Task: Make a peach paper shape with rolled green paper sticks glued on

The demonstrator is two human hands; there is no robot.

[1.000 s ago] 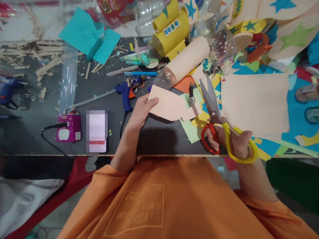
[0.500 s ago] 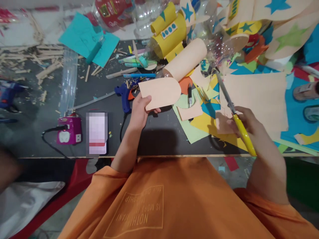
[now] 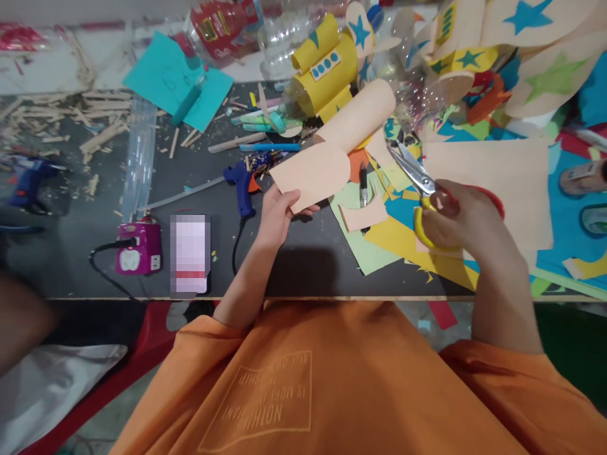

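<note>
A peach paper piece (image 3: 315, 174) with one rounded end is pinched at its square end by my left hand (image 3: 279, 212). My right hand (image 3: 458, 212) grips scissors (image 3: 417, 169) with yellow and red handles, their blades slightly parted and pointing up and left. The blades are apart from the paper piece. Behind the piece lies a peach paper roll (image 3: 363, 114). A black pen (image 3: 363, 183) and a curved peach offcut (image 3: 365, 215) lie between my hands on light green paper (image 3: 358, 246). A large peach sheet (image 3: 502, 189) spreads beneath my right hand.
Left of my left hand are a blue glue gun (image 3: 241, 183), a phone (image 3: 190, 253) and a purple power adapter (image 3: 138, 249). Yellow-wrapped bottle (image 3: 327, 76) and other plastic bottles stand at the back. Wood sticks (image 3: 104, 133) litter the far left. Part of another person (image 3: 23, 297) shows at left.
My right hand has turned the scissors from edge-on to flat, moving them left, fingers now through the handles. The paper piece in my left hand has tilted slightly, rounded end higher.
</note>
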